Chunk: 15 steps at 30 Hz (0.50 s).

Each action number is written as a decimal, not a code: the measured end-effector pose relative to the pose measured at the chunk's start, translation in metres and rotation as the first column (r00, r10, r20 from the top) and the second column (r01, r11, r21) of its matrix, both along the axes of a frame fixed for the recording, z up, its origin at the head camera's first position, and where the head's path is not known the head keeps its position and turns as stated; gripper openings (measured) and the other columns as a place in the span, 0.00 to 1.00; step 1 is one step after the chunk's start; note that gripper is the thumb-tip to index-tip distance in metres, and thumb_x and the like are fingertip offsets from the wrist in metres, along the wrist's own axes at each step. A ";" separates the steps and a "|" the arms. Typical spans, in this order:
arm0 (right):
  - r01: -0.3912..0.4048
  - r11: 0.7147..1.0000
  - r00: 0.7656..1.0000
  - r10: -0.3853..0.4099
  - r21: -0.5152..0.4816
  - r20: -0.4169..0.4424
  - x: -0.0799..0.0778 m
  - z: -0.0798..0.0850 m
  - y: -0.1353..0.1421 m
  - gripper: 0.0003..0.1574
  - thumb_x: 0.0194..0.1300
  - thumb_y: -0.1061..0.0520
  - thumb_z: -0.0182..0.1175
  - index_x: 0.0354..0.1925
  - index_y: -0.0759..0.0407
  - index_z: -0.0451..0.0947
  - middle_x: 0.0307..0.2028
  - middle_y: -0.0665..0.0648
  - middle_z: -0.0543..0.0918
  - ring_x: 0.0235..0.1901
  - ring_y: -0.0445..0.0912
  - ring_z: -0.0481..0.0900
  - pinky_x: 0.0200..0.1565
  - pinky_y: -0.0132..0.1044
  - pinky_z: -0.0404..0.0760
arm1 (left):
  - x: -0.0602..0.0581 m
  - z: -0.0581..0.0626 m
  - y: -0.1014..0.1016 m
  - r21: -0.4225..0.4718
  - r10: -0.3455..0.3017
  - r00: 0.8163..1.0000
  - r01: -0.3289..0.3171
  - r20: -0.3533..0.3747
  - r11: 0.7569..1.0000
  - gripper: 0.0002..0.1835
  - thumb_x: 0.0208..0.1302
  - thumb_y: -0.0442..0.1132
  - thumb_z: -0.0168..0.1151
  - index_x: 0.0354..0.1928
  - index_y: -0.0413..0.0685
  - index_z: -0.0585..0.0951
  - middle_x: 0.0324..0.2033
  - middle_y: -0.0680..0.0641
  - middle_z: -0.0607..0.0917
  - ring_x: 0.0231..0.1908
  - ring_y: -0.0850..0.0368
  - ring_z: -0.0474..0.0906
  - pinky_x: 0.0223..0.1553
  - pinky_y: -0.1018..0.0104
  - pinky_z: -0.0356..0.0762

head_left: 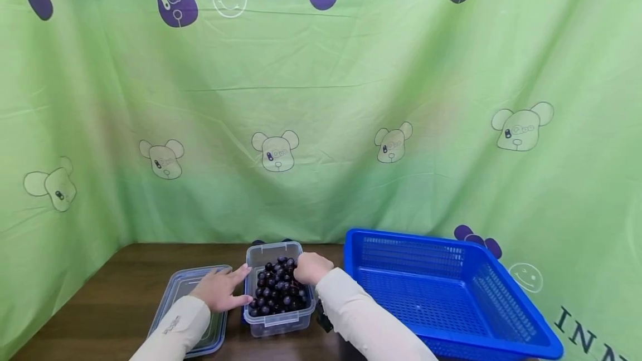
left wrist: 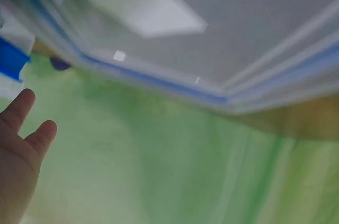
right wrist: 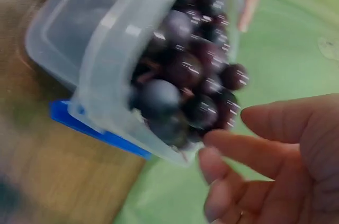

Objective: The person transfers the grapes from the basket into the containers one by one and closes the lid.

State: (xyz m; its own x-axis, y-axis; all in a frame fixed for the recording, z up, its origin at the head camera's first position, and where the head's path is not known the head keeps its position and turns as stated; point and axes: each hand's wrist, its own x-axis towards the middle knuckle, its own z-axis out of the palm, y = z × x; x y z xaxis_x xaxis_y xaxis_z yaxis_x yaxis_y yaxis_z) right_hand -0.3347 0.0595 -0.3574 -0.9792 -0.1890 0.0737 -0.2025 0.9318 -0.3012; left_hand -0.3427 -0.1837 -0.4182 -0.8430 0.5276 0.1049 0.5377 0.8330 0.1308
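Dark purple grapes (head_left: 276, 288) fill much of a clear plastic food container (head_left: 273, 248), sloping up from its near left. At its left side is my left hand (head_left: 220, 288), thumb and fingers spread, with the fingertips at the rim. My right hand (head_left: 312, 268) is over the container's right edge. In the right wrist view, the right hand (right wrist: 280, 166) has bent fingers close against the grapes (right wrist: 185, 70), and a gap shows between thumb and index finger. Left of the container lies its clear lid (head_left: 178, 288) with a blue seal, partly behind the left forearm.
A large blue plastic basket (head_left: 401, 234) with perforated walls stands to the right, near the right forearm. A green printed curtain (head_left: 321, 194) hangs behind the brown wooden table (head_left: 115, 288). A blue clip (right wrist: 100, 134) juts from the container's side.
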 end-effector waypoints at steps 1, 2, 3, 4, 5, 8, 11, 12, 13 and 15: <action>-0.002 1.000 1.000 0.002 -0.019 -0.016 0.000 0.002 0.001 0.21 0.55 0.62 0.55 0.10 0.52 0.61 0.13 0.49 0.68 0.17 0.43 0.64 0.20 0.40 0.67 | -0.001 0.003 0.000 -0.031 -0.004 1.000 0.003 -0.016 1.000 0.40 0.63 0.64 0.51 0.67 0.41 0.68 0.64 0.42 0.72 0.59 0.32 0.69 0.60 0.34 0.59; -0.011 0.999 1.000 0.009 -0.040 -0.028 0.000 0.004 0.002 0.24 0.54 0.63 0.55 0.09 0.51 0.58 0.11 0.47 0.62 0.15 0.42 0.59 0.18 0.38 0.62 | -0.002 0.006 0.000 -0.056 -0.011 0.999 0.009 -0.038 0.998 0.40 0.62 0.64 0.51 0.65 0.41 0.71 0.62 0.43 0.74 0.59 0.33 0.70 0.60 0.35 0.60; -0.022 0.998 0.999 0.020 -0.066 -0.040 0.000 0.006 0.002 0.24 0.53 0.62 0.56 0.08 0.52 0.59 0.10 0.46 0.60 0.14 0.41 0.57 0.18 0.37 0.59 | -0.002 0.009 -0.002 -0.075 -0.012 0.999 0.008 -0.051 0.997 0.39 0.61 0.65 0.52 0.63 0.42 0.73 0.60 0.44 0.76 0.59 0.34 0.70 0.60 0.36 0.60; -0.037 0.995 0.998 0.032 -0.098 -0.051 0.001 0.007 0.002 0.24 0.52 0.63 0.57 0.07 0.51 0.59 0.09 0.44 0.58 0.13 0.40 0.55 0.17 0.35 0.56 | -0.001 0.014 -0.004 -0.087 -0.015 0.998 0.009 -0.068 0.996 0.37 0.61 0.65 0.52 0.61 0.43 0.76 0.57 0.45 0.79 0.58 0.35 0.71 0.60 0.37 0.61; -0.054 0.991 0.997 0.046 -0.126 -0.061 0.001 0.007 0.002 0.24 0.51 0.63 0.57 0.06 0.51 0.61 0.08 0.43 0.58 0.13 0.39 0.55 0.16 0.34 0.55 | 0.001 0.019 -0.008 -0.094 -0.013 0.997 0.005 -0.082 0.996 0.36 0.61 0.64 0.52 0.58 0.43 0.78 0.51 0.45 0.83 0.57 0.35 0.72 0.59 0.37 0.62; -0.081 0.975 0.995 0.069 -0.208 -0.066 0.001 0.005 -0.003 0.15 0.49 0.62 0.58 0.10 0.55 0.74 0.09 0.42 0.67 0.13 0.38 0.62 0.15 0.32 0.59 | 0.006 0.032 -0.026 -0.083 0.016 0.993 -0.025 -0.118 0.996 0.31 0.60 0.62 0.55 0.52 0.44 0.83 0.32 0.45 0.87 0.46 0.41 0.80 0.51 0.44 0.72; -0.079 0.962 0.995 0.062 -0.262 -0.072 0.000 0.001 -0.011 0.10 0.48 0.61 0.59 0.15 0.56 0.81 0.10 0.42 0.73 0.14 0.37 0.68 0.16 0.33 0.63 | 0.010 0.038 -0.045 -0.043 0.094 0.992 -0.098 -0.086 0.994 0.28 0.60 0.58 0.57 0.51 0.43 0.83 0.27 0.44 0.85 0.37 0.44 0.83 0.40 0.49 0.77; -0.082 0.960 0.995 0.064 -0.269 -0.074 0.000 -0.001 -0.013 0.09 0.47 0.61 0.59 0.16 0.56 0.82 0.10 0.43 0.74 0.14 0.37 0.69 0.16 0.33 0.64 | 0.011 0.038 -0.052 -0.032 0.123 0.990 -0.125 -0.069 0.992 0.26 0.60 0.56 0.58 0.50 0.43 0.83 0.31 0.43 0.86 0.35 0.45 0.83 0.37 0.50 0.78; -0.087 0.956 0.995 0.069 -0.279 -0.074 0.001 -0.002 -0.016 0.09 0.47 0.61 0.58 0.17 0.55 0.83 0.09 0.43 0.74 0.13 0.37 0.69 0.16 0.33 0.65 | 0.013 0.036 -0.059 -0.020 0.158 0.986 -0.159 -0.049 0.987 0.25 0.60 0.55 0.59 0.49 0.43 0.83 0.33 0.42 0.86 0.35 0.45 0.83 0.34 0.51 0.79; -0.109 0.949 0.993 0.093 -0.297 -0.068 0.003 -0.005 -0.022 0.08 0.48 0.62 0.59 0.19 0.55 0.84 0.08 0.43 0.74 0.11 0.35 0.69 0.16 0.32 0.66 | 0.018 0.034 -0.072 -0.002 0.229 0.974 -0.229 0.002 0.974 0.21 0.60 0.53 0.60 0.45 0.45 0.85 0.38 0.42 0.86 0.37 0.43 0.83 0.34 0.47 0.79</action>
